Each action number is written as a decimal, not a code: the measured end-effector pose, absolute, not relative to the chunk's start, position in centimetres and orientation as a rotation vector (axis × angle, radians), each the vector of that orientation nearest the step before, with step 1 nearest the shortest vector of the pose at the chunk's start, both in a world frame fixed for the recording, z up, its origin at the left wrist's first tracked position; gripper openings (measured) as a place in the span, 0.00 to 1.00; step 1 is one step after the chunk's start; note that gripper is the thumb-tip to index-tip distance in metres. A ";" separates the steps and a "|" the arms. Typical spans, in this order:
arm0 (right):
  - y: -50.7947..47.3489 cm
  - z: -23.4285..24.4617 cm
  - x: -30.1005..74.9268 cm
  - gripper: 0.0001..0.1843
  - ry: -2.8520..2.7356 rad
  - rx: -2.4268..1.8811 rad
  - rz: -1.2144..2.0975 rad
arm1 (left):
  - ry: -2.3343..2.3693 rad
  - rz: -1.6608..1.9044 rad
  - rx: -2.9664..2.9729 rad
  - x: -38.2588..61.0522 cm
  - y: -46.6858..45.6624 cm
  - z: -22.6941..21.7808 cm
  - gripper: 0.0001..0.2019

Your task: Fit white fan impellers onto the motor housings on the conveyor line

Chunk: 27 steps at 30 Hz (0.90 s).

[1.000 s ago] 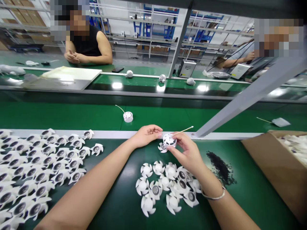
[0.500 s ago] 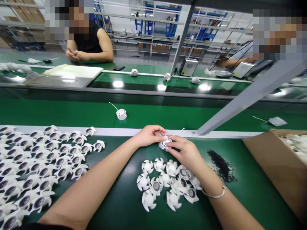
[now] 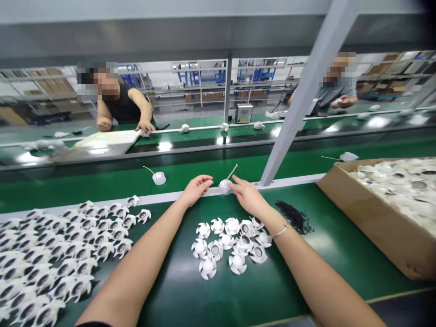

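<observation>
In the head view, a small round white fan housing [image 3: 225,186] with a thin pale wire pointing up and right is at the metal rail between the worktop and the green belt. My right hand [image 3: 248,194] grips its right side, with the index finger stretched out behind. Just left of the housing, my left hand [image 3: 196,190] is apart from it, fingers loosely extended and holding nothing. Nearer to me lies a cluster of white fan impellers [image 3: 215,250], some hub up and others showing their dark ring. Many more impellers [image 3: 73,249] cover the left side in rows.
A cardboard box [image 3: 371,206] of white parts stands right, beside a pile of small black pieces [image 3: 293,217]. A slanted metal post [image 3: 289,122] rises from the rail. Another housing [image 3: 159,177] sits on the belt [image 3: 190,163]. Two people sit across the line.
My left hand has come off the housing and moved left. My right hand has carried the housing forward to the rail. The camera view has tilted up and shifted right.
</observation>
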State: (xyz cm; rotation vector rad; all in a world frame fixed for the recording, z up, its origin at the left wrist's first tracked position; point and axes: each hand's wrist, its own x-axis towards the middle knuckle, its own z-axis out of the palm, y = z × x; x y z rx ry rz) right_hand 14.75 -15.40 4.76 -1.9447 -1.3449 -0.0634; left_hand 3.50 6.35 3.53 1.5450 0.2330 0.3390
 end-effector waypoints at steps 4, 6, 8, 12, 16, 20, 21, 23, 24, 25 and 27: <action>-18.8 6.5 15.0 0.30 -1.086 -1.959 -0.281 | 0.286 0.418 1.481 3.0 6.2 3.9 0.26; -22.3 6.8 13.5 0.27 -0.957 -1.963 -0.456 | 0.306 0.440 1.454 2.2 5.9 4.0 0.25; -26.6 5.7 11.2 0.22 -0.861 -2.004 -0.636 | 0.322 0.455 1.431 1.3 5.7 4.0 0.24; -34.8 0.5 7.1 0.19 -0.781 -2.198 -0.763 | 0.357 0.458 1.391 -0.3 5.5 3.9 0.16; -38.9 -3.1 5.5 0.16 -0.725 -2.352 -0.695 | 0.388 0.461 1.356 -0.9 5.5 4.1 0.10; -39.3 -3.3 5.3 0.12 -0.770 -2.303 -0.797 | 0.387 0.452 1.350 -0.8 5.4 4.4 0.11; -39.2 -3.2 5.3 0.12 -0.782 -2.285 -0.818 | 0.386 0.448 1.352 -0.8 5.4 4.4 0.14; -39.1 -3.0 5.3 0.11 -0.808 -2.257 -0.837 | 0.391 0.438 1.360 -0.7 5.5 4.3 0.20; -39.1 -3.0 5.3 0.11 -0.819 -2.244 -0.842 | 0.397 0.431 1.367 -0.7 5.5 4.2 0.23; -39.1 -3.0 5.2 0.11 -0.821 -2.228 -0.850 | 0.403 0.425 1.377 -0.7 5.6 4.2 0.24; -39.1 -2.8 5.0 0.11 -0.821 -2.196 -0.866 | 0.415 0.411 1.404 -0.6 5.7 4.1 0.26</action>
